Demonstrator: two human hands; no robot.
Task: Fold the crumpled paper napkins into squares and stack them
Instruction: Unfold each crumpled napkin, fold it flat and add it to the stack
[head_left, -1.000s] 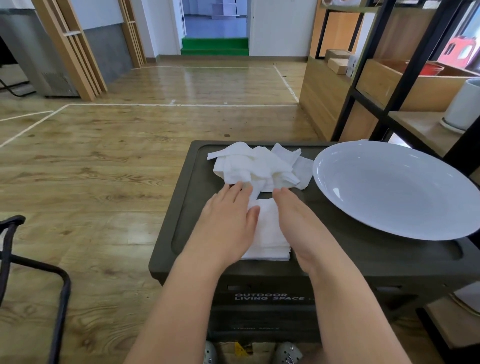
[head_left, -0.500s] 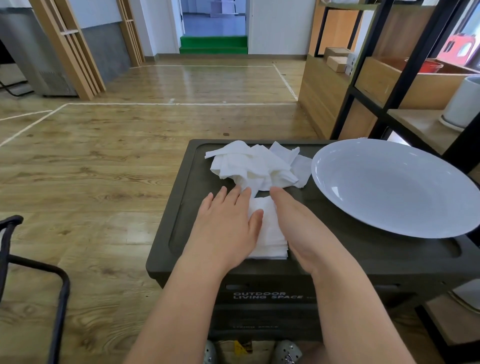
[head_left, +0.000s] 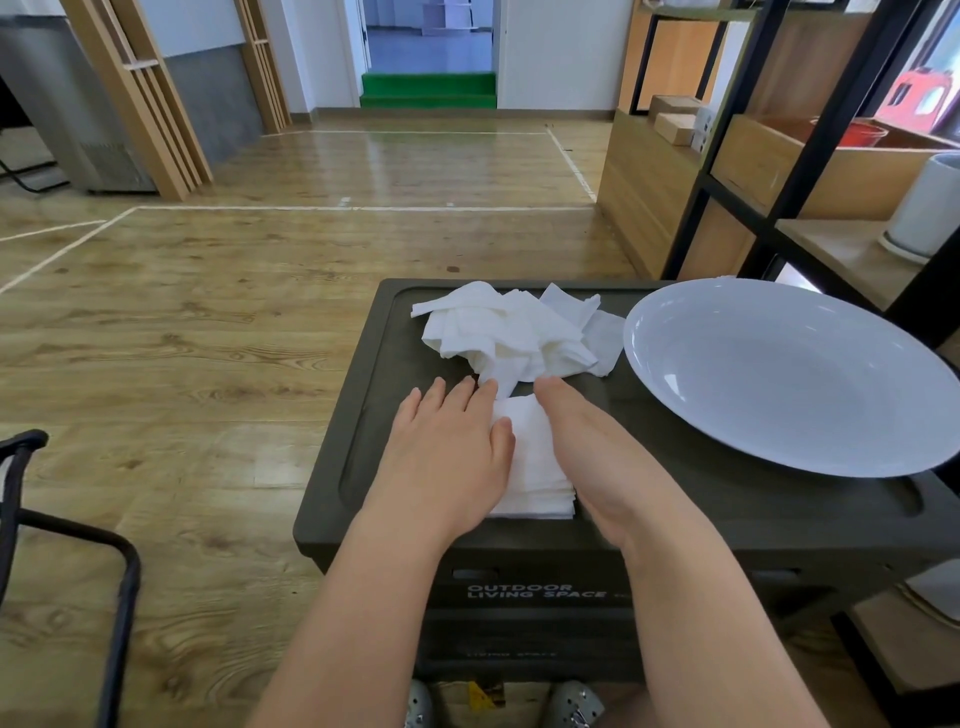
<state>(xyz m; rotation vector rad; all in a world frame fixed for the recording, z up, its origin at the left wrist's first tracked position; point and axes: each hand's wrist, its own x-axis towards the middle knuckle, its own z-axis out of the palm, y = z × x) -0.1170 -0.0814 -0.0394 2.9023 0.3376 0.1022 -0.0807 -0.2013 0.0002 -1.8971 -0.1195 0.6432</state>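
Observation:
A small stack of folded white napkins (head_left: 535, 467) lies near the front edge of a dark box lid (head_left: 727, 525). My left hand (head_left: 447, 457) rests flat over the stack's left part, fingers spread, thumb on the paper. My right hand (head_left: 597, 457) stands on its edge against the stack's right side, fingers straight and together. Behind the stack sits a loose heap of crumpled white napkins (head_left: 514, 332), touching the fingertips of both hands.
A large white plate (head_left: 789, 374) fills the right half of the lid. A black metal shelf (head_left: 810, 171) with wooden boards stands at the right. A black chair frame (head_left: 67, 540) is at the lower left on the wooden floor.
Both hands have barely shifted on the folded stack; my left hand slid slightly to the left, baring a little more paper.

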